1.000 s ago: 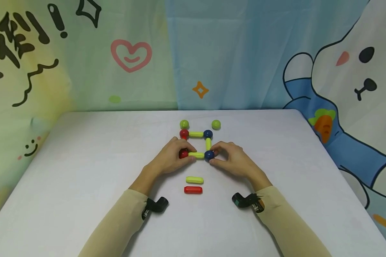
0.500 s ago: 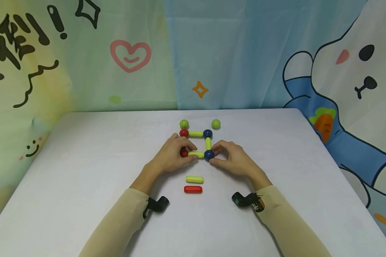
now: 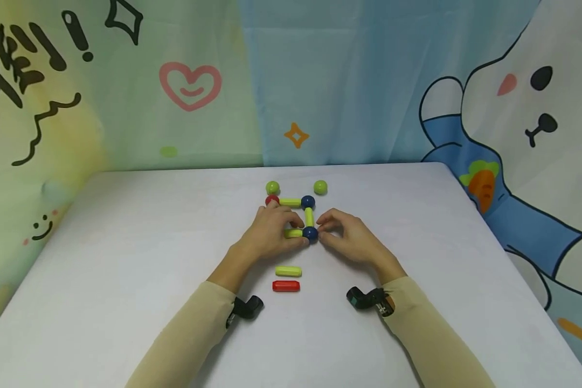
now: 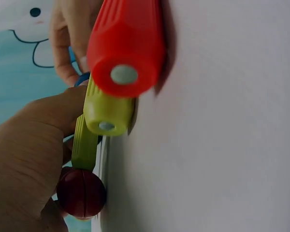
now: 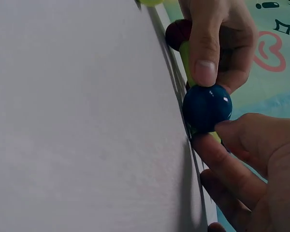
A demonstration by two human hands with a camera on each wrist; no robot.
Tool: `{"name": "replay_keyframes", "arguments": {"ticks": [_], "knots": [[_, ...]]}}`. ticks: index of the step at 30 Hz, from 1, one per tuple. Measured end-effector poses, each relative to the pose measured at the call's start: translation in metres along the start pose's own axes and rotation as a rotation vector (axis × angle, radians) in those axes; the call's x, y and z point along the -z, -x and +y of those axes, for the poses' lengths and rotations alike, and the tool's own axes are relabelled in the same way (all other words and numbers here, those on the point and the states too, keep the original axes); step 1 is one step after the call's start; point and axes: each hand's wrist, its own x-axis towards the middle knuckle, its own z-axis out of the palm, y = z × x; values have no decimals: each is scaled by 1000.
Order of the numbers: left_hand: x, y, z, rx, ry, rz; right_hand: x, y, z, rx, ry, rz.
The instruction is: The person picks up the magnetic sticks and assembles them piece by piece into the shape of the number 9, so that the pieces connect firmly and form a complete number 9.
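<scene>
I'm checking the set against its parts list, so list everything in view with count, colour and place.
Yellow rods: 4, yellow, three joined to balls, one loose in front
Red rod: 1 visible, red, loose, nearest the person
Red balls: 2, red, left ends of the far and near joined rods
Blue balls: 2, blue, right ends of those rods
Green balls: 2, green, towards the table's far edge
Table: 1, white, under everything
Backdrop: 1, green to blue, cartoon-printed, behind
Wrist cameras: 2, black, one per wrist
Sleeves: 2, tan, forearms
Left hand: 1, bare, gripping the near joined rod; may hide parts
Right hand: 1, bare, at the near blue ball
</scene>
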Motion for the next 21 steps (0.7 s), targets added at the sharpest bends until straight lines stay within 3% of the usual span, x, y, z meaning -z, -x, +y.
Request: {"name": "replay_keyframes", "arguments": {"ticks": [3,9,21], "knots": [[0,-2,2,-2,-3,-3,3,-5,-1,-13,-8,4],[-3,-4,5,-16,2,-7,6,-13,2,-116,-20,22],[-3,-3,3,-23,-8,-11,0,-35,-6,-233,73,101]]}}
